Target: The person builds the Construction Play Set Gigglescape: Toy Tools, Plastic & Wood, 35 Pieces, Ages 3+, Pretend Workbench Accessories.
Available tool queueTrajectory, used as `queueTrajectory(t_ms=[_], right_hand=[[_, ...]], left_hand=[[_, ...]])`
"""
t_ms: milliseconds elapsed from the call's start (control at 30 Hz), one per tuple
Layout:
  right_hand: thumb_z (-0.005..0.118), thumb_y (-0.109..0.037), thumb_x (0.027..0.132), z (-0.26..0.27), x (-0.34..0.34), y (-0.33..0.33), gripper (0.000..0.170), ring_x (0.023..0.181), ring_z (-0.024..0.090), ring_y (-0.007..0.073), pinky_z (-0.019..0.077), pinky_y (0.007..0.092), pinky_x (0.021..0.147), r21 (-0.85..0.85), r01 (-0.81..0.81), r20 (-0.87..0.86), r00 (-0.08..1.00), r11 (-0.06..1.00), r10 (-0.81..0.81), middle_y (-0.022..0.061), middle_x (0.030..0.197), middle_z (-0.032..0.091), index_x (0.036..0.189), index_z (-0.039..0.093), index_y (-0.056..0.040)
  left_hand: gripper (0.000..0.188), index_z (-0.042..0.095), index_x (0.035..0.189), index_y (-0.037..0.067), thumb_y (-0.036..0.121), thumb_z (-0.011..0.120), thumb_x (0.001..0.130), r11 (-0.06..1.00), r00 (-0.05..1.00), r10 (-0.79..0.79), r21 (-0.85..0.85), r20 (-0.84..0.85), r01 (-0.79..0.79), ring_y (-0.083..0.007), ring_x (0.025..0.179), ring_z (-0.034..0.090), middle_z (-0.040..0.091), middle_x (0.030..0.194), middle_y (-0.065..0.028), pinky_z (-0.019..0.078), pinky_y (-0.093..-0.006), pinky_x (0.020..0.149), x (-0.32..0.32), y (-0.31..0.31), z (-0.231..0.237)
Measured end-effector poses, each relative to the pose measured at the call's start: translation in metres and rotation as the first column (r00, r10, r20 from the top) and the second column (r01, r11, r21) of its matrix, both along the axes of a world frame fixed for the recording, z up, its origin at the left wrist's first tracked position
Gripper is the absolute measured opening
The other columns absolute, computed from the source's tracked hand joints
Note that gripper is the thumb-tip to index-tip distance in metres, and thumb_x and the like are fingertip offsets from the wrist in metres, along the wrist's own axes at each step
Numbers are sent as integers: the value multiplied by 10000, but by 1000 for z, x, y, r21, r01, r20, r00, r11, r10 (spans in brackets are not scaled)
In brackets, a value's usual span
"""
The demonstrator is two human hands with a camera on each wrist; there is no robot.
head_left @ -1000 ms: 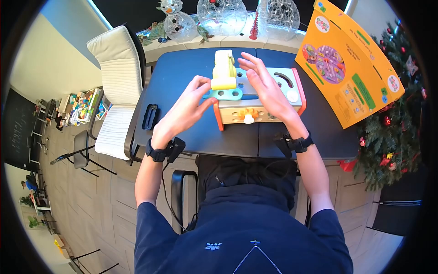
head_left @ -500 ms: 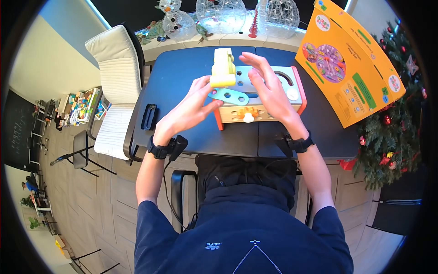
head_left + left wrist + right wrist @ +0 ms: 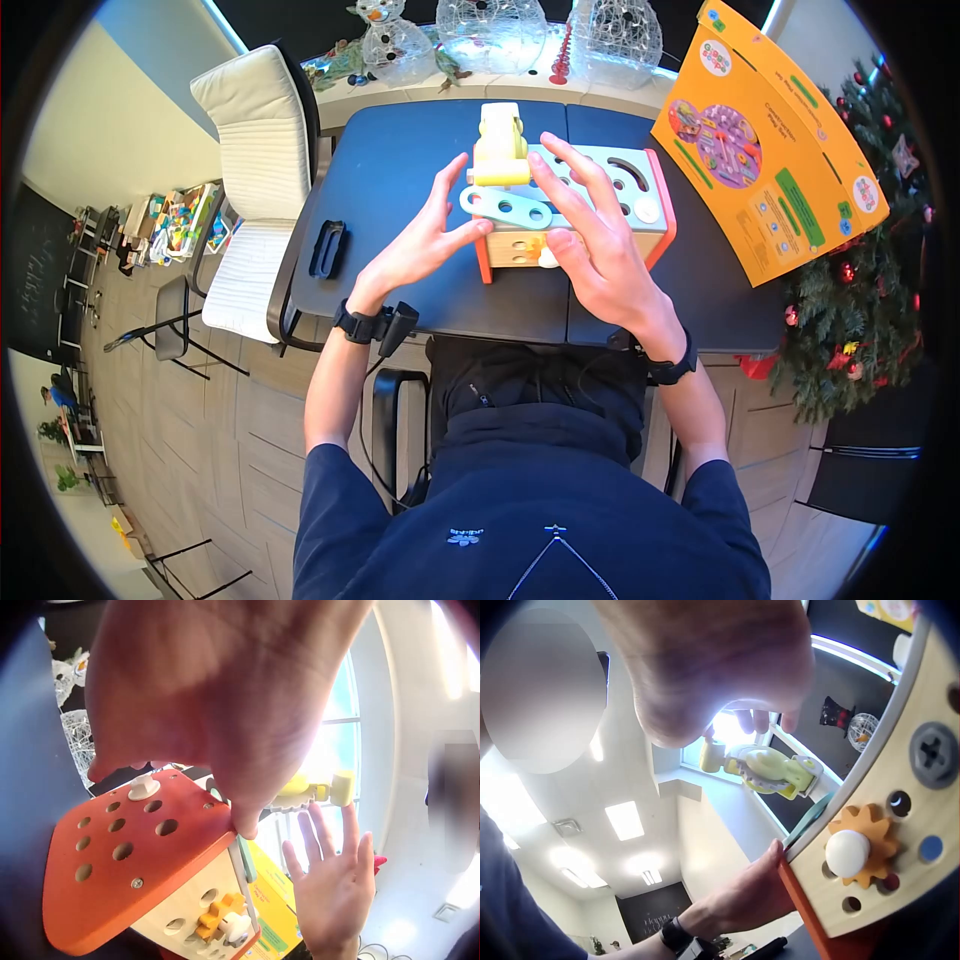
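Note:
My left hand (image 3: 425,240) is at the left end of a wooden toy workbench (image 3: 585,225). Its thumb touches the red end panel's corner, and its fingers point up, nearly straight. A teal strip with holes (image 3: 507,209) lies slanted across the bench's front left corner. Behind it stands a yellow toy with a toothed edge (image 3: 769,769), its cylindrical end facing me. My right hand (image 3: 605,255) hovers over the bench front with fingers spread, the index fingertip right at that cylinder. Partly behind the right thumb sits an orange gear (image 3: 866,847) with a white knob on the bench's front.
A large orange box (image 3: 760,150) stands at the right of the dark table (image 3: 400,140). A small black tray (image 3: 328,249) lies near the left edge. Beyond the table are lit snowman figures (image 3: 395,45), a white-cushioned chair (image 3: 245,120) and a decorated tree (image 3: 860,320).
The teal strip has shifted right and turned slantwise. My left fingers have come away from it and straightened. My right hand has moved towards me, now overlapping the gear.

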State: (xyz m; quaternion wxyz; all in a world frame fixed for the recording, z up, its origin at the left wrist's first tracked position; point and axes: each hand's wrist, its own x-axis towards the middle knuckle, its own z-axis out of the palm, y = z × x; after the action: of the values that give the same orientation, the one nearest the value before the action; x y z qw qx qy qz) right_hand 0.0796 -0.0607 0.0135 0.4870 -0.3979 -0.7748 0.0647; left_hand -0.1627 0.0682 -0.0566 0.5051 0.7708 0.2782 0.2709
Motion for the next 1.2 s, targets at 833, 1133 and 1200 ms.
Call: queueTrajectory(t_ms=[833, 1133, 1200], right_hand=[[690, 1, 981, -25, -5, -27, 754, 601, 645, 218, 536, 372, 638, -247, 22, 99, 995, 969, 2, 77, 721, 633, 1674, 413, -100], [728, 13, 969, 8, -6, 9, 593, 668, 670, 229, 541, 367, 633, 183, 67, 92, 992, 981, -85, 102, 817, 690, 1538, 584, -74], [751, -81, 965, 17, -4, 12, 499, 751, 710, 266, 574, 396, 677, 180, 79, 107, 989, 980, -100, 102, 895, 727, 1452, 648, -106]], left_hand=[[935, 93, 1718, 101, 340, 715, 1061, 968, 989, 35, -250, 146, 3, -381, 1587, 329, 154, 1773, -172, 433, -511, 1229, 4, -13, -7], [1015, 86, 1716, 86, 417, 749, 1023, 995, 997, 48, -87, 57, -43, -409, 1529, 420, 184, 1770, -180, 386, -514, 1246, 3, -9, -5], [1017, 87, 1715, 87, 411, 753, 1018, 995, 997, 45, -86, 59, -40, -409, 1523, 426, 188, 1769, -180, 389, -513, 1244, 3, -6, -9]])
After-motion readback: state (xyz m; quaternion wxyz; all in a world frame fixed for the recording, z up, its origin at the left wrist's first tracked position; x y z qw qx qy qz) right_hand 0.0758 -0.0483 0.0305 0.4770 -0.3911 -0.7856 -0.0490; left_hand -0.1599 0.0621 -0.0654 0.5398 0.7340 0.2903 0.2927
